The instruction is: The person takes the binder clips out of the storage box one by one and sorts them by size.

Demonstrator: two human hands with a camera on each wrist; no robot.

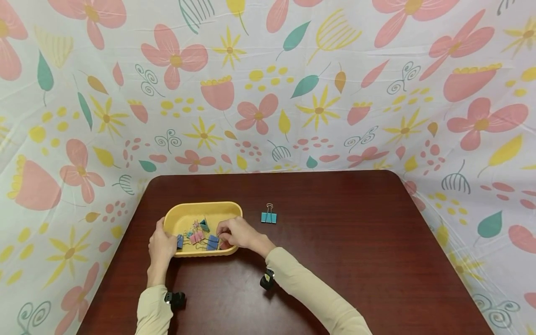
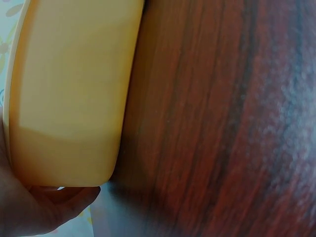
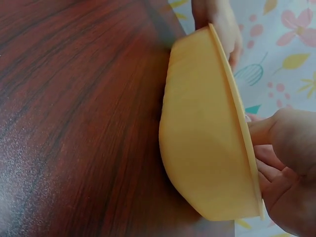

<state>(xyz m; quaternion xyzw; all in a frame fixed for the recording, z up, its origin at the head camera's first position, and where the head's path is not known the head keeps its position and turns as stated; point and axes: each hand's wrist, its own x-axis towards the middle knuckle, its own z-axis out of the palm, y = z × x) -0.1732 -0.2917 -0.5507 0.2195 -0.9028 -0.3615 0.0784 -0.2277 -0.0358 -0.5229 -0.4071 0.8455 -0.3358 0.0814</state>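
A yellow plastic tray (image 1: 209, 209) with rounded corners holds several binder clips in blue, pink and teal. My left hand (image 1: 162, 246) grips the tray's left end, thumb at the rim, beside a blue binder clip (image 1: 180, 241). Over the right end, my right hand (image 1: 236, 231) reaches inside with bent fingers, close to another blue binder clip (image 1: 212, 242). Its fingertips are hidden behind the tray wall (image 3: 207, 133) in the right wrist view, so any hold is unclear. Pink binder clips (image 1: 196, 237) and a teal one (image 1: 204, 225) lie mid-tray.
A single teal binder clip (image 1: 269, 217) lies on the dark wood table (image 1: 335, 251), right of the tray. Behind the table's far edge hangs a floral cloth (image 1: 259, 139). Black wrist cameras sit under both sleeves.
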